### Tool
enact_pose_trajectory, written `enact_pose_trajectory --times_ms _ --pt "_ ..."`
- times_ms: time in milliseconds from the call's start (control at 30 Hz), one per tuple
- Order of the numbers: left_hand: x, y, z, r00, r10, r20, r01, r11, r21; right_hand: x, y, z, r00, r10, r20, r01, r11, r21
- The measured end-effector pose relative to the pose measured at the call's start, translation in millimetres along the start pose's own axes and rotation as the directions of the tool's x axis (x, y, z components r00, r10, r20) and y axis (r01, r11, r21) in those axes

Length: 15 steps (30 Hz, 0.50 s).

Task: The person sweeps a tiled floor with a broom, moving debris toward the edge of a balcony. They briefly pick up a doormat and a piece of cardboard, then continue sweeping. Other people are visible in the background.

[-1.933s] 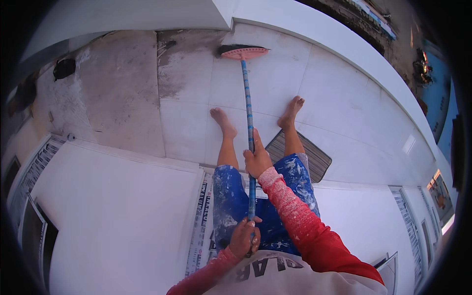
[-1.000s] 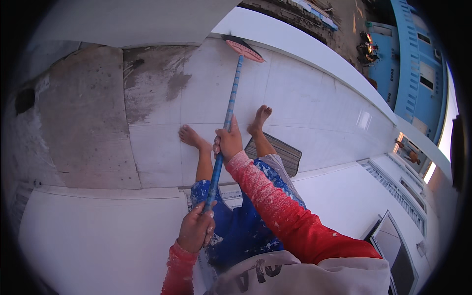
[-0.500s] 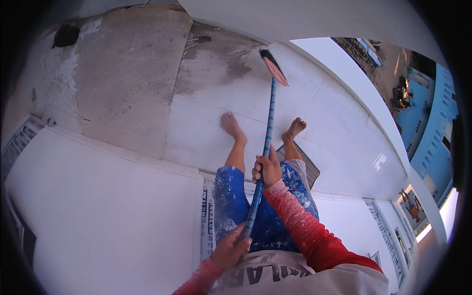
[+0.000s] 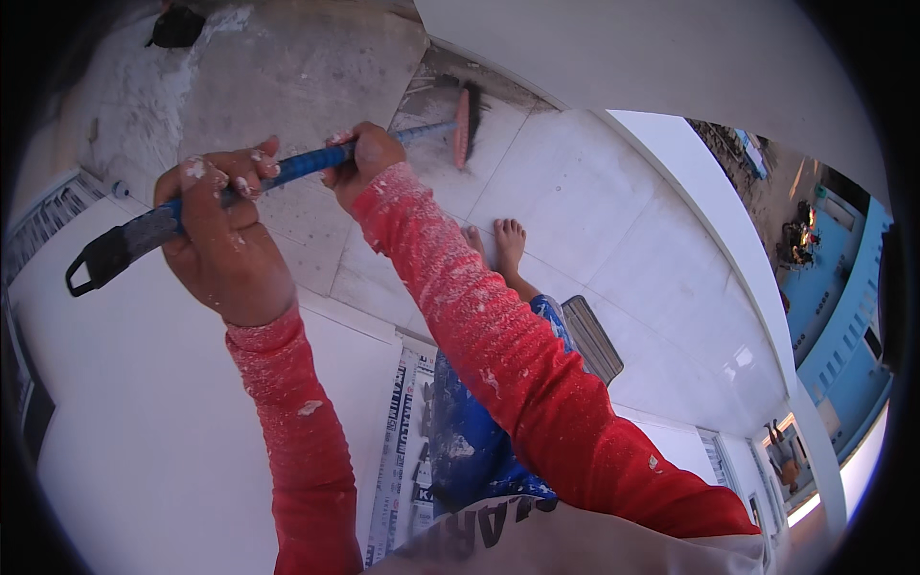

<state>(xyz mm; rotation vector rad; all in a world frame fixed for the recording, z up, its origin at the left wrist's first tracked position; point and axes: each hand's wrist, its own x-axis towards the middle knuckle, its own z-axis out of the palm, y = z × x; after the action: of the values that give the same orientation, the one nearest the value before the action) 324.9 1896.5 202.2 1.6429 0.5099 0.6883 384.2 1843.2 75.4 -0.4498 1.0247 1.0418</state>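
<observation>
A push broom [image 4: 311, 161] with a blue handle stretches from the left side up toward the far middle. Its pink head [image 4: 462, 130] with dark bristles rests against the floor. My left hand [image 4: 225, 235] is wrapped round the handle near its black looped end cap. Farther along the handle, my right hand [image 4: 367, 163] also grips it. White specks cover both hands and both red sleeves. Below my arms, my bare foot [image 4: 510, 247] stands on pale floor tiles [image 4: 613, 259], with the other partly hidden behind the right sleeve.
A striped mat [image 4: 591, 337] lies by my right leg. White wall [image 4: 144, 422] rises at the left, beside a door frame [image 4: 401, 441] with printed film. A low white ledge [image 4: 709, 206] borders the floor at right. A dark bundle [image 4: 176, 27] sits far left.
Both hands have risen and moved left with the handle, which now lies slanted instead of near upright. The broom head has shifted left and turned. My feet have come closer together.
</observation>
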Motion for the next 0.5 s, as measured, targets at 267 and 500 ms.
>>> enact_pose_trajectory --times_ms 267,500 --pt "4 116 -12 0.973 0.229 -0.009 -0.228 0.971 0.068 -103 0 22 0.957 0.150 0.249 0.010 0.840 -0.543" --pt "-38 91 56 0.933 -0.223 -0.283 0.142 0.949 -0.281 -166 -60 -69 0.535 -0.223 0.815 0.494 -0.700 -0.516"
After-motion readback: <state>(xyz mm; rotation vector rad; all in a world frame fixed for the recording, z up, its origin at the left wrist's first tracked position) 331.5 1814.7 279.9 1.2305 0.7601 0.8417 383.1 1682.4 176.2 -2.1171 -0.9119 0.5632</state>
